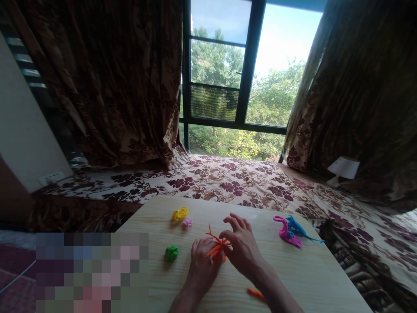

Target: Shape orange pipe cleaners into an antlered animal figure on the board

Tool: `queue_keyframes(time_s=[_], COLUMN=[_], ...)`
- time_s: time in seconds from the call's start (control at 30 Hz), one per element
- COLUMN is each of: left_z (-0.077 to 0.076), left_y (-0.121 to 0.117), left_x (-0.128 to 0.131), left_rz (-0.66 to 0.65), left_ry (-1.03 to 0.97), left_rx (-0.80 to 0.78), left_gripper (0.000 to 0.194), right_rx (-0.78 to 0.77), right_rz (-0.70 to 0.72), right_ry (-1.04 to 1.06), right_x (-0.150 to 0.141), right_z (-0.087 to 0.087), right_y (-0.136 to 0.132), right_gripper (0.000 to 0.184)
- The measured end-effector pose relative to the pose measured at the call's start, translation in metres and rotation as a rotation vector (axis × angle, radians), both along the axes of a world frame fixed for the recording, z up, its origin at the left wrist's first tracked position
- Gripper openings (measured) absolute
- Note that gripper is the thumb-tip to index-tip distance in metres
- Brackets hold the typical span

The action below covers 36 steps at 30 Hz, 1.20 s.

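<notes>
Low over the light wooden table, my left hand point(206, 259) is closed around an orange modelling-clay piece point(215, 248) with several thin strands sticking out. Above and to its right, my right hand point(241, 239) has thumb and index finger closing on the strands, while its other fingers are raised and curved. Part of the orange piece is hidden by my fingers. A separate orange clay roll point(256, 294) lies by my right forearm, partly covered by it. To the left of my hands sits a green clay lump point(171, 253).
Yellow clay strands point(180, 213) and a small pink lump point(187, 223) lie at the table's point(150, 221) back left. Magenta point(288, 234) and blue point(296, 227) clay shapes touch each other at right. Behind are a flower-patterned window seat point(228, 178) and a lamp point(344, 168). Pixelation hides the lower left.
</notes>
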<state>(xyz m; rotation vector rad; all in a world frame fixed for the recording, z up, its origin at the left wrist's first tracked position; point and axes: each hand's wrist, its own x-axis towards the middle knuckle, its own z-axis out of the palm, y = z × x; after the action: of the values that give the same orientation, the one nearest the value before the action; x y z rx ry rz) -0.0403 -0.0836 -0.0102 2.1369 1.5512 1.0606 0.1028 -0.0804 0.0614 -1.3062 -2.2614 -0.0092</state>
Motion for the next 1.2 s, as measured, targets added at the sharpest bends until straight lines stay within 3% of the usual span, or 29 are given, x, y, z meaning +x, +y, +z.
queue_keyframes(time_s=[0.43, 0.67, 0.7, 0.8, 0.87, 0.97, 1.07, 1.2], left_z=[-0.001, -0.001, 0.001, 0.005, 0.008, 0.008, 0.003, -0.006], left_y=[0.0, -0.001, -0.001, 0.007, 0.019, 0.041, 0.056, 0.059], left_x=[-0.001, -0.001, -0.001, 0.002, 0.006, 0.014, 0.021, 0.02], left_rz=[0.0, 0.01, 0.016, 0.059, 0.103, 0.179, 0.236, 0.221], left_ry=[0.002, 0.015, 0.017, 0.023, 0.029, 0.039, 0.055, 0.107], left_rx=[0.011, 0.033, 0.039, 0.072, 0.099, 0.127, 0.145, 0.154], left_gripper=[0.019, 0.016, 0.016, 0.017, 0.019, 0.021, 0.021, 0.02], right_rx=[-0.016, 0.0, 0.007, 0.06, 0.092, 0.058, -0.032, -0.161], right_rz=[0.021, 0.032, 0.027, -0.051, -0.129, -0.174, -0.145, -0.18], right_ry=[0.033, 0.03, 0.037, 0.086, 0.111, 0.112, 0.084, 0.083], right_x=[0.002, 0.005, 0.007, 0.027, 0.05, 0.088, 0.117, 0.127], right_z=[-0.007, 0.0, 0.004, 0.015, 0.017, 0.001, -0.034, -0.074], right_y=[0.005, 0.004, 0.004, 0.0, -0.006, -0.022, -0.045, -0.076], right_gripper=[0.008, 0.011, 0.011, 0.036, 0.034, 0.023, 0.019, 0.016])
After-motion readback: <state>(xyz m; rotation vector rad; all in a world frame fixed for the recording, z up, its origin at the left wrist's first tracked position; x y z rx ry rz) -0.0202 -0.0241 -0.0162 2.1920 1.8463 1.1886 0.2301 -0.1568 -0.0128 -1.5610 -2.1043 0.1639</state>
